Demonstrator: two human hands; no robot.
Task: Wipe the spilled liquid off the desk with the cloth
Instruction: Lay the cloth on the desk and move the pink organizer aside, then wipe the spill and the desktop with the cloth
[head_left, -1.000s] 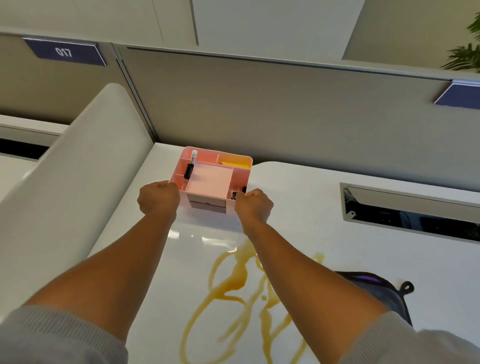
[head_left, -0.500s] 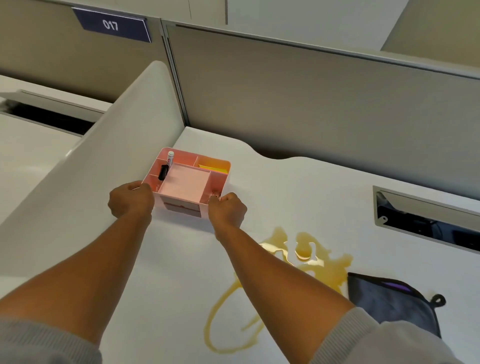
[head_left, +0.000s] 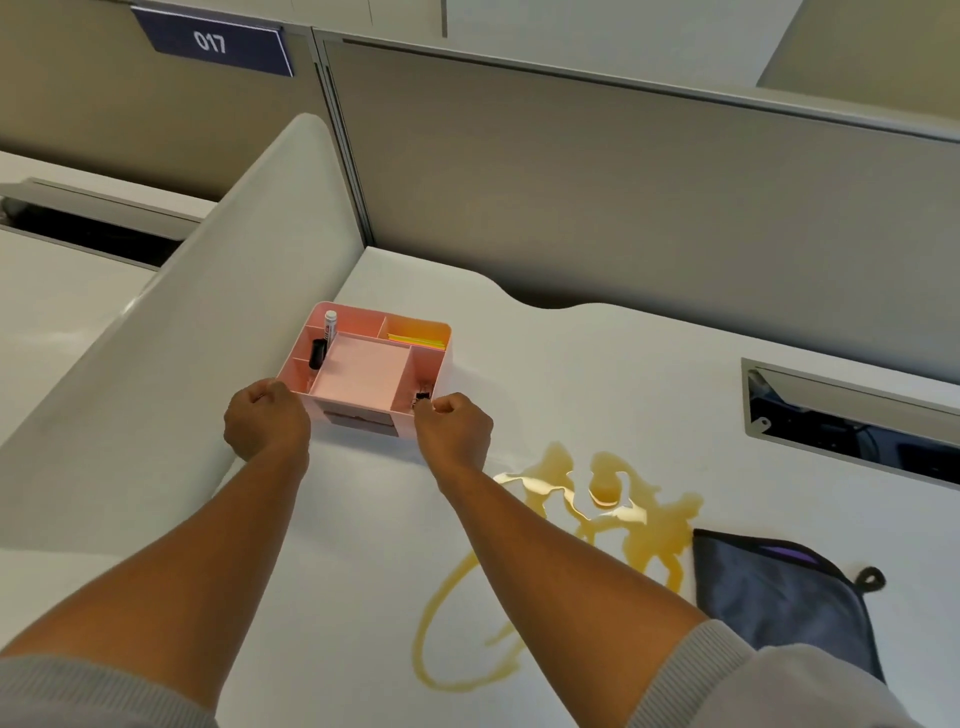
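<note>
Both hands on the near corners of a pink organizer (head_left: 366, 364) toward the back left of the white table (head_left: 597, 364), close to the white side divider (head_left: 171, 364). Left hand (head_left: 266, 425) curled into a fist at the near-left corner, fingers closed on the rim; right hand (head_left: 454, 428) likewise curled, gripping the near-right corner. Forearms bare, grey sleeves (head_left: 727, 686) pushed up at the bottom edge.

Inside the organizer: a marker (head_left: 324, 338) with a white end, leaning in a left compartment; yellow notes (head_left: 418, 340) in the back-right compartment; a black clip (head_left: 423, 392) in the front-right one, just beside the right thumb. Centre compartment closed over with a flat pink top.

Spill (head_left: 613, 499) amber, pooled to the right of the right forearm, with thin loops trailing toward the near edge and partly hidden under that arm. Cloth (head_left: 779, 597) dark grey-blue, folded, with a small hanging loop, lying flat at the right, its far-left corner touching or almost touching the spill; neither hand near it.

Grey partition (head_left: 623, 182) along the back, a plate (head_left: 213, 41) reading 017 at upper left, a cable slot (head_left: 852, 415) set into the table at right
</note>
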